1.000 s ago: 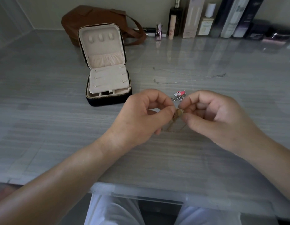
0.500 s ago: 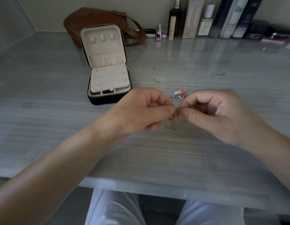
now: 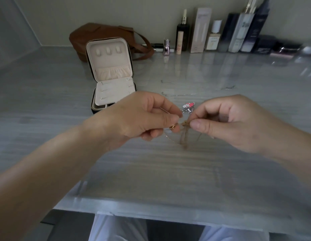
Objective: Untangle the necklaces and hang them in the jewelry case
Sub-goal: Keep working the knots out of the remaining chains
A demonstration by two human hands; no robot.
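- The left hand [image 3: 142, 119] and right hand [image 3: 238, 122] each pinch the knotted gold necklace [image 3: 185, 134], just above the bench [image 3: 151, 171].
- Pulling hard could tighten the knot or snap the chain.
- Its loops may snag the charm necklace [image 3: 189, 106] at twelve o'clock; the jewelry case [image 3: 111, 73] is at ten o'clock.

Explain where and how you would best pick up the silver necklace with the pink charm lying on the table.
Probably pinch the pink charm itself, coming straight down from above. It looks like the necklace's only solid, broad part. The silver chain beside it is thin and lies bunched flat on the table, so it is hard to get fingertips under.
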